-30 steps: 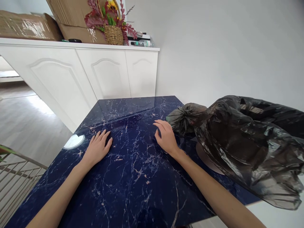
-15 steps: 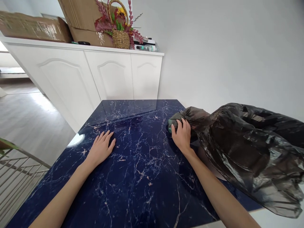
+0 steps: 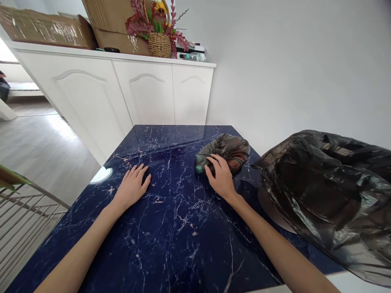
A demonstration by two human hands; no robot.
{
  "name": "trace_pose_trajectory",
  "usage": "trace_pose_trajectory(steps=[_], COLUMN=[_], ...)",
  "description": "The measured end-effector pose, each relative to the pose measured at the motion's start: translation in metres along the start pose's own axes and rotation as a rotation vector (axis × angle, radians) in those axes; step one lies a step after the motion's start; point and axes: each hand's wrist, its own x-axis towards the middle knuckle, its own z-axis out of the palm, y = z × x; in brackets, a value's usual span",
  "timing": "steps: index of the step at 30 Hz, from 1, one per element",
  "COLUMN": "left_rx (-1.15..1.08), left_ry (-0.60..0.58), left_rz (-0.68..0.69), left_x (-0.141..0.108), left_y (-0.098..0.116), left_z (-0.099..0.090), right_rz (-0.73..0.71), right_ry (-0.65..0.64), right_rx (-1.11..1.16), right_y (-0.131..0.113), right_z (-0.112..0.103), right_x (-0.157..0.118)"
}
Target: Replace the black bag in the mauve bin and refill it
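My left hand (image 3: 132, 186) lies flat on the dark blue marbled table (image 3: 171, 228), fingers spread, with nothing in it. My right hand (image 3: 221, 177) rests with curved fingers on the near side of a small dark bundle (image 3: 233, 148), which is wrapped in thin black plastic with green and red showing through. A large crumpled black plastic bag (image 3: 324, 183) spreads over the table's right side, apart from the bundle. Under its left edge a round brownish object (image 3: 271, 211) shows in part.
Behind the table stands a white cabinet (image 3: 149, 93) bearing cardboard boxes (image 3: 49, 32), a wicker flower basket (image 3: 159, 44) and a plastic bottle (image 3: 195, 57). A metal rack (image 3: 30, 207) is at the lower left, and a wall rises at the right.
The bundle has shifted left with my right hand and now sits apart from the large black bag, where before they were touching. My left hand remains flat on the table.
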Motion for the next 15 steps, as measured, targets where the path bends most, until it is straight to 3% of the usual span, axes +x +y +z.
trace_pose_trajectory(steps=[5,9,12,15], left_rx=[-0.058,-0.190,-0.358,-0.459], left_ry=[0.102,0.319,0.455,0.378], left_rz=[0.064,0.118,0.157,0.191], left_x=[-0.001,-0.006,-0.012,-0.018], left_y=[0.018,0.051,0.078,0.097], left_z=[-0.017,-0.037,-0.043,-0.041], right_rz=[-0.173,-0.291,-0.301,-0.269], right_ry=[-0.162,-0.327,-0.307,-0.211], right_rx=[0.195,0.373,0.463,0.484], right_y=[-0.056,-0.082,-0.085,-0.081], right_z=[-0.005,-0.016,-0.017,-0.013], right_x=[-0.010,-0.015,-0.017,-0.017])
